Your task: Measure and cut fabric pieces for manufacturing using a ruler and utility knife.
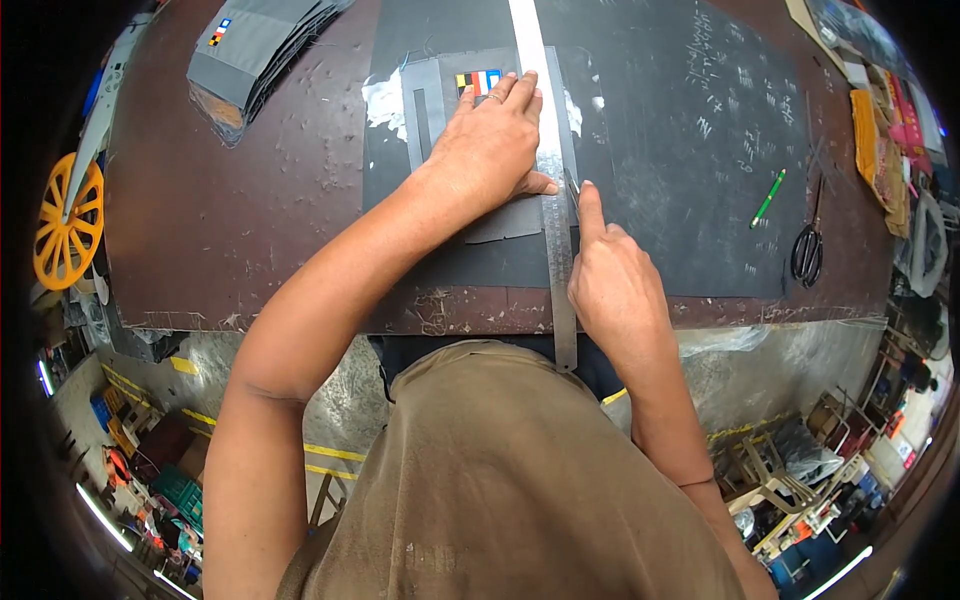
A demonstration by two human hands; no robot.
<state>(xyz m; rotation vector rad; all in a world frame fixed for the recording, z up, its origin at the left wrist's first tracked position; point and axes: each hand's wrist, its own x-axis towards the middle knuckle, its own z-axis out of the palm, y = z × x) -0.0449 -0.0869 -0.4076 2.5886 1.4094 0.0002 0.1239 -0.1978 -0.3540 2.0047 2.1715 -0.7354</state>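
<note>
A long steel ruler [556, 230] lies lengthwise over a grey fabric piece [510, 220], its near end jutting past the table edge. The piece bears a small coloured patch [466, 83] and a dark slot on its left part. My left hand [490, 140] presses flat on the piece and the ruler, fingers stretched forward and the thumb on the metal. Along the ruler's right edge, my right hand [620, 275] is closed round a knife, index finger pointing forward. Only the knife's thin blade [573, 190] shows; its handle is hidden in my palm.
A dark cutting mat [680, 210] with white scribbles covers part of the brown table [270, 230]. A stack of similar grey pieces [262, 50] sits far left. At right lie a green pen [768, 198] and black-handled scissors [806, 253]. An orange wheel [68, 222] stands beyond the left edge.
</note>
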